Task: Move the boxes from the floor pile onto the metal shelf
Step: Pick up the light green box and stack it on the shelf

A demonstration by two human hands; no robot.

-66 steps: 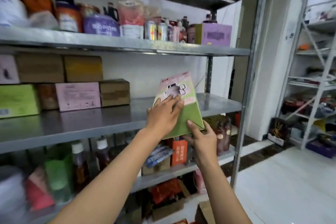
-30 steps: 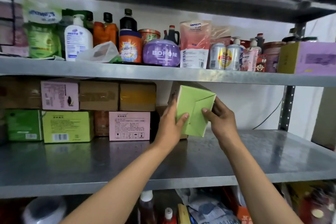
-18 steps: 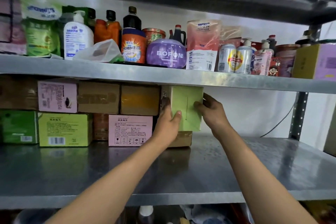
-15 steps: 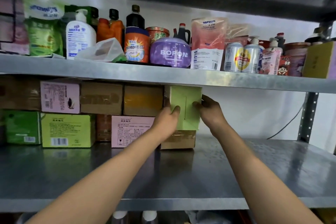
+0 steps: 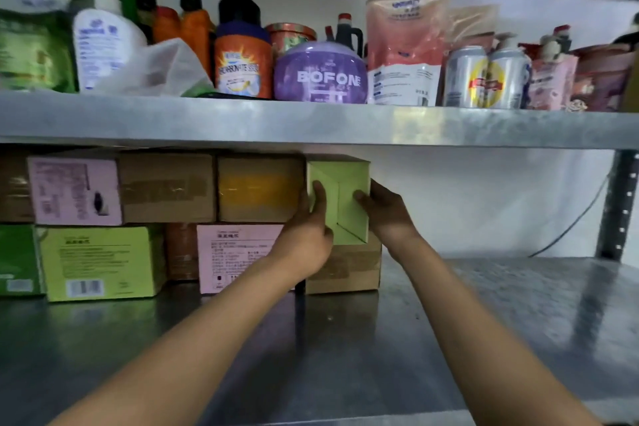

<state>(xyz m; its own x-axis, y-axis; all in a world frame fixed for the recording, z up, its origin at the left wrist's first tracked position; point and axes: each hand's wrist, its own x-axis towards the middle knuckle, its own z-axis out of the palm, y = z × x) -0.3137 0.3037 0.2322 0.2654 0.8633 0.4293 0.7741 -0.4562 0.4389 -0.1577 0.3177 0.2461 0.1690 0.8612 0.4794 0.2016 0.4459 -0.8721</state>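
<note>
A light green box [image 5: 340, 197] stands on top of a brown cardboard box [image 5: 345, 268] at the back of the metal shelf [image 5: 484, 322], at the right end of the upper row of boxes. My left hand [image 5: 306, 239] holds its left side, thumb lying on the front face. My right hand [image 5: 385, 209] holds its right side, thumb on the front. The box top sits just under the shelf above.
Brown, pink and green boxes [image 5: 166, 187] fill two stacked rows to the left. The upper shelf [image 5: 311, 123] carries bottles, cans, pouches and a purple tub [image 5: 321, 74]. A shelf post [image 5: 619, 204] stands at the right. Bare shelf metal lies right of the stack.
Both hands carried the green box from in front of the shelf up onto the brown box, turned it upright and pushed it back against the row.
</note>
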